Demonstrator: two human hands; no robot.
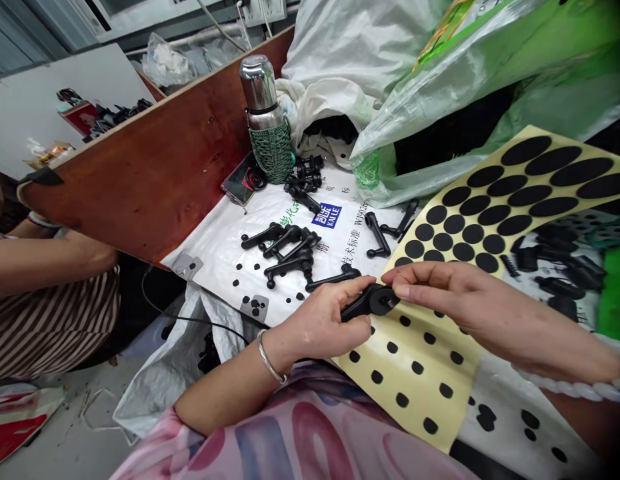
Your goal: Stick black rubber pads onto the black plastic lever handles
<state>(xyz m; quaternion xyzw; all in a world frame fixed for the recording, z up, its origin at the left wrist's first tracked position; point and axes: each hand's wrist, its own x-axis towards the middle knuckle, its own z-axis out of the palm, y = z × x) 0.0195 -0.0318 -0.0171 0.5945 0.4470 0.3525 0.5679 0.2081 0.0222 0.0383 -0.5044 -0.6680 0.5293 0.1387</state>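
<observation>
My left hand (326, 321) grips a black plastic lever part (364, 303) by its stem, over the near edge of a yellow backing sheet (443, 373) of black round pads. My right hand (443, 285) reaches in from the right, and its thumb and forefinger press on the part's round end. I cannot tell whether a pad lies under the fingertips. Large black pads (495, 210) fill the sheet's far half; small black pads (417, 367) dot the near half.
Several finished black lever parts (290, 250) lie on the white woven sack (225, 247). A steel flask (267, 120) in green netting stands by the brown board (155, 167). Green and white bags (440, 80) pile behind. Another person's arm (45, 260) rests at left.
</observation>
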